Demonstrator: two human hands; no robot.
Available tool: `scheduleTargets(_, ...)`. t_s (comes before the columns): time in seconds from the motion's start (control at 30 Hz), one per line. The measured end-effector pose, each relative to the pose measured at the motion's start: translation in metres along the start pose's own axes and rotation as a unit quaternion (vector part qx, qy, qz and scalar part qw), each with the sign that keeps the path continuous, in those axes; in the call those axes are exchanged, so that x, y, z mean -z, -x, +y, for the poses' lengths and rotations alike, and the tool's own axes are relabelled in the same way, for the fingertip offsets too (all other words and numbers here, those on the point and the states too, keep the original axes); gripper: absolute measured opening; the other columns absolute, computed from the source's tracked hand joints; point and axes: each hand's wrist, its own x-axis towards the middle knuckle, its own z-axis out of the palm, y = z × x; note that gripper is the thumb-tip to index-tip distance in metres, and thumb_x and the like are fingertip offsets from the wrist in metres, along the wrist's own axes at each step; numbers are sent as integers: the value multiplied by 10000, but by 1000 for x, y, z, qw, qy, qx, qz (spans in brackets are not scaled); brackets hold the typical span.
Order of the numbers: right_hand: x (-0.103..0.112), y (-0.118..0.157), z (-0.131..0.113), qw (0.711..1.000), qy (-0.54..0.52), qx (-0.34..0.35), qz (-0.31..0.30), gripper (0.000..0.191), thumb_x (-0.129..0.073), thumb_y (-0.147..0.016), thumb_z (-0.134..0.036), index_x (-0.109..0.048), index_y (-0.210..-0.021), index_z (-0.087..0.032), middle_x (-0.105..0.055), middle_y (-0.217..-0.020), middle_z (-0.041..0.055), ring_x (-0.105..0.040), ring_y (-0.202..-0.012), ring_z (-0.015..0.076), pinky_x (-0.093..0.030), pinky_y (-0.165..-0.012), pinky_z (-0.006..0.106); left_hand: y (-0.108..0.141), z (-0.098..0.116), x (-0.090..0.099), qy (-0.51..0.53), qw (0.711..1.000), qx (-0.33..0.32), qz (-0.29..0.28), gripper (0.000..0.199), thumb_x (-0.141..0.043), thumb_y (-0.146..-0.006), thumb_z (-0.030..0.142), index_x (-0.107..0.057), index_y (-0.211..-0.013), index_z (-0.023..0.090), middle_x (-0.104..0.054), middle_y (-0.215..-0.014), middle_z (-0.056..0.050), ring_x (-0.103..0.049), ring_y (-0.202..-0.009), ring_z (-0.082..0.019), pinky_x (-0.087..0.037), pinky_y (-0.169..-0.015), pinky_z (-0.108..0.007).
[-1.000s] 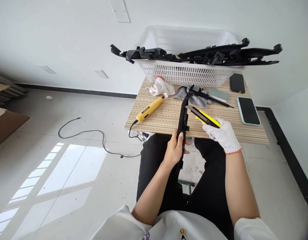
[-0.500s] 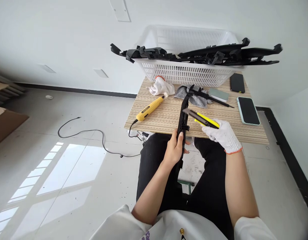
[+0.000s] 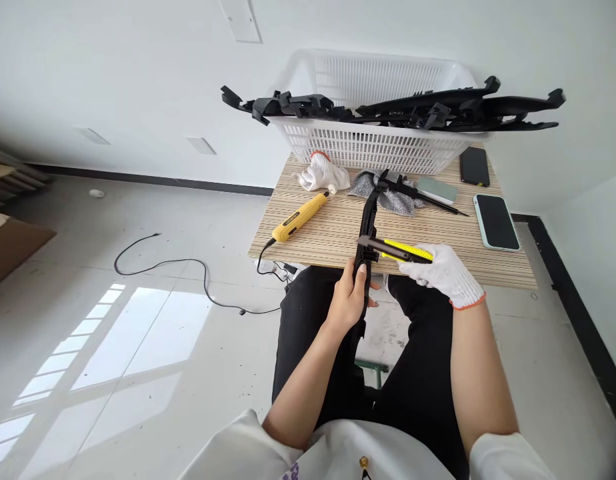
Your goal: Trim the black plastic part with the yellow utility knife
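A long black plastic part [image 3: 369, 217] stretches from above my lap up over the table. My bare left hand [image 3: 349, 298] is closed around its lower portion. My right hand [image 3: 447, 273], in a white glove with an orange cuff, grips a yellow and black utility knife [image 3: 403, 250]. The knife points left, and its blade end overlaps the part just above my left fingers; whether it touches cannot be made out. Beyond the part's upper end lie a grey cloth [image 3: 401, 202] and a black caliper-like tool [image 3: 428, 197].
Behind, a white basket [image 3: 358, 143] holds several black parts that overhang both sides. On the wood-grain table [image 3: 323, 237] are a yellow corded tool [image 3: 301, 218], a white glove [image 3: 323, 173], a grey-green block [image 3: 438, 189], a dark phone [image 3: 475, 166] and a light-cased phone [image 3: 497, 222].
My right hand has tilted the knife flatter and moved its blade end left and down, across the black part. My left hand and the part have stayed almost still.
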Motion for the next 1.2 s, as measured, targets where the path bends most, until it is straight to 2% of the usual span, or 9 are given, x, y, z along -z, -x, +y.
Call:
scheduleTargets(0.13,0,1,0,999,-3,-2,51,304,-760,-701,-430,-641,-811,-172,-495,-512,-41,-416,-420,81,-316,-353,192,0,-1,0,3,1000,4,1,403,-364,-965,560,-486,-1176,240,-695,-764,20,-607,-406,-105,-545,-456,-229)
scheduleTargets(0.27,-1,1,0,1000,0,-6,16,294,-782,-679,-403,-627,-786,-177,-527,-548,-28,-432,-431,80,-324,-359,190,0,-1,0,0,1000,8,1,399,-368,-965,558,-490,-1170,238,-698,-771,17,-610,-402,-104,-541,-453,-224)
scheduleTargets(0.37,-2,0,0,998,-26,-3,62,298,-738,-722,-438,-621,-821,-183,-532,-577,-23,-432,-435,80,-321,-355,190,0,0,0,0,1000,4,2,388,-363,-968,551,-489,-1155,235,-698,-766,19,-607,-399,-103,-538,-449,-220)
scheduleTargets(0.47,-3,0,0,1000,-3,-3,26,299,-759,-702,-413,-640,-849,-181,-537,-579,-24,-437,-438,83,-324,-356,191,0,1,0,-4,1000,3,1,380,-361,-969,547,-490,-1138,232,-700,-771,17,-611,-398,-103,-536,-447,-217)
scheduleTargets(0.57,-2,0,0,998,-12,5,61,290,-734,-729,-423,-637,-872,-191,-518,-563,-37,-431,-438,86,-334,-359,193,0,1,0,-3,1000,8,1,383,-363,-967,551,-484,-1151,237,-701,-775,17,-616,-401,-108,-551,-458,-227)
scheduleTargets(0.8,-2,3,-2,999,-14,10,34,338,-746,-716,-408,-666,-948,-176,-507,-552,-40,-410,-429,77,-316,-364,195,0,1,0,-6,1000,9,1,418,-357,-964,562,-476,-1194,233,-703,-782,11,-617,-404,-111,-556,-462,-235)
scheduleTargets(0.97,-2,4,-2,1000,-19,8,22,327,-763,-697,-419,-650,-885,-176,-504,-549,-46,-415,-429,76,-328,-371,200,0,0,-1,-7,1000,10,2,439,-356,-960,573,-473,-1201,225,-705,-782,9,-617,-402,-112,-553,-463,-237)
scheduleTargets(1.1,-1,2,-1,999,-14,7,-35,312,-773,-690,-403,-652,-861,-172,-514,-555,-41,-418,-440,76,-319,-377,199,0,0,-1,-8,1000,9,4,436,-361,-959,571,-477,-1204,231,-706,-779,13,-611,-398,-107,-549,-468,-234)
scheduleTargets(1.2,-2,2,-1,999,-50,14,16,293,-736,-727,-403,-646,-900,-185,-506,-553,-48,-412,-442,79,-316,-381,200,0,0,-1,-6,1000,10,5,420,-366,-958,570,-481,-1181,233,-708,-779,12,-612,-398,-109,-539,-459,-227)
